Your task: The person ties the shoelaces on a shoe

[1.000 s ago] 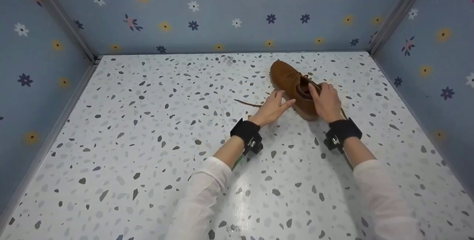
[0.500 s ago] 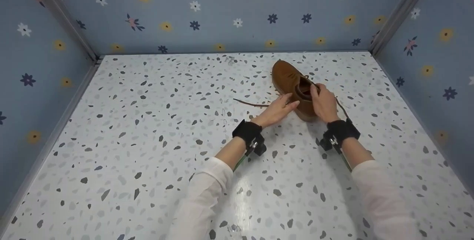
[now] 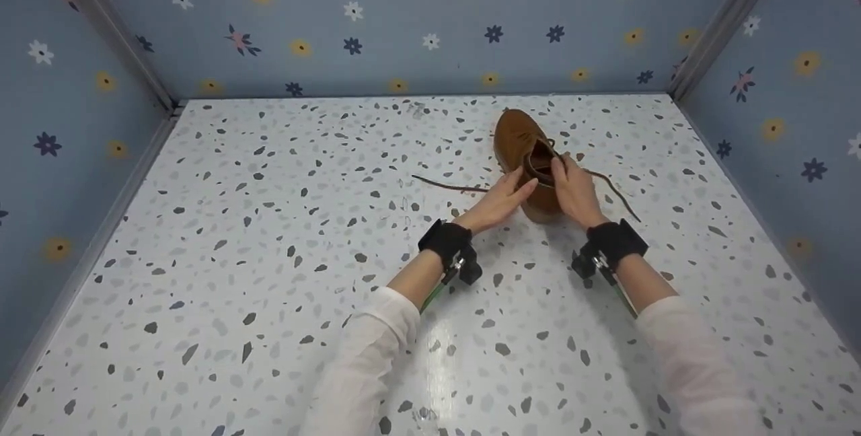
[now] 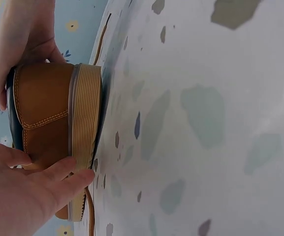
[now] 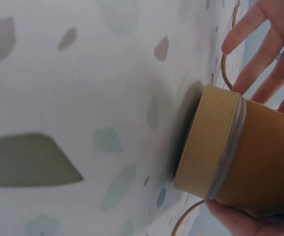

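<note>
A brown lace-up shoe [image 3: 518, 133] stands sole down on the speckled surface, its toe pointing away and slightly left. My right hand [image 3: 576, 195] grips the collar on the right, thumb at the opening and fingers outside. On the left side, my left hand [image 3: 494, 204] lays mostly straight fingers against the upper and the sole edge; the left wrist view shows these fingers [image 4: 58, 179] extended. The ribbed tan sole [image 5: 208, 142] at the heel fills much of the right wrist view. One lace end [image 3: 444, 185] trails left, another lace end [image 3: 615, 188] right.
The white terrazzo-patterned surface [image 3: 269, 254] is bounded by a blue flowered back panel [image 3: 403, 19] and similar side panels, with grey corner posts [image 3: 720, 25]. Black wrist bands with small cameras [image 3: 447, 241] sit on both wrists.
The shoe's heel has swung left, so the shoe points more straight away. My right hand moved left with it, exposing the right lace end. My left hand came in against the shoe's side.
</note>
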